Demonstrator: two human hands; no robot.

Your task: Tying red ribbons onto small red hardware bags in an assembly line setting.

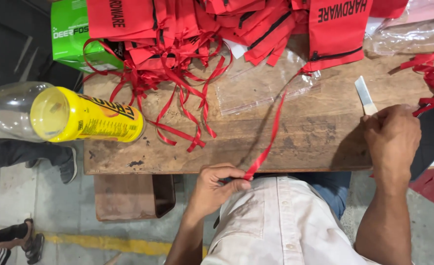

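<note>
While the left hand [216, 189] sits below the counter [295, 140] edge, its fingers [234, 182] pinch the red ribbon [271, 137] end. Right hand [393, 140] rests knuckles-up on the counter's right side, fingers curled over a flat white blade [365, 95]; whether they grip it cannot be told. Ribbon runs taut, narrow and glossy, up across the counter to a red zip pouch [336, 32], partly cut off at top.

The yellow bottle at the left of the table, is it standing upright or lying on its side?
Lying on its side: the yellow bottle rests lengthwise on the wooden table, its round end facing left past the edge.
</note>
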